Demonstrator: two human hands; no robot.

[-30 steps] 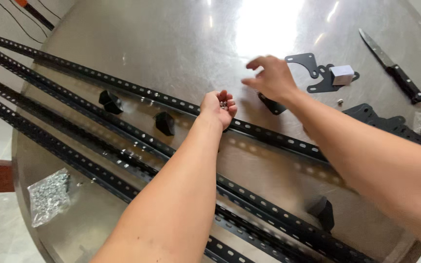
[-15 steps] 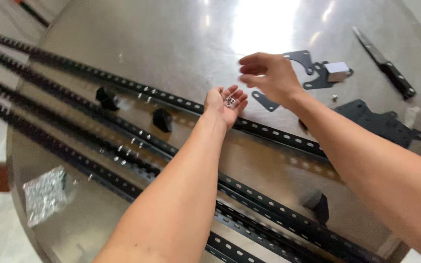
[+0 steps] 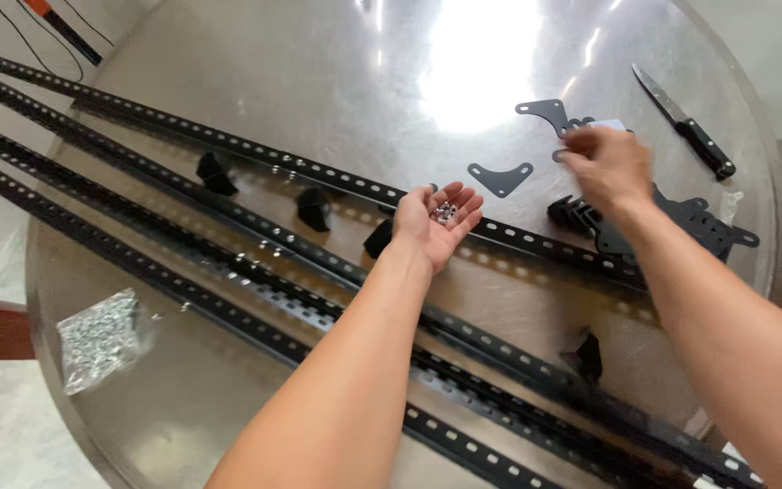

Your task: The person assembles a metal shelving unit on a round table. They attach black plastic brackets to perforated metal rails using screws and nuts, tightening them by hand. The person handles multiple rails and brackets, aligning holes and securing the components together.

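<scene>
Your left hand (image 3: pixel 436 222) stays palm-up over the slotted black rails (image 3: pixel 255 217), its grip loosely cupped around small silver nuts (image 3: pixel 445 213). Your right hand (image 3: pixel 604 163) has moved right to the flat black brackets (image 3: pixel 545 113) on the surface (image 3: pixel 364 81), fingers pinching there; contents unclear.

Left hand (image 3: pixel 434 222) cupped palm-up; right hand (image 3: pixel 605 166) reaching, fingers curled down.

A round, shiny metal table (image 3: pixel 255 81) fills the frame. Long black perforated rails (image 3: pixel 183 136) cross it from upper left to lower right. A bag of small hardware (image 3: pixel 97 337) lies lower left, flat black brackets (image 3: pixel 500 177) and a knife (image 3: pixel 685 122) upper right.
</scene>
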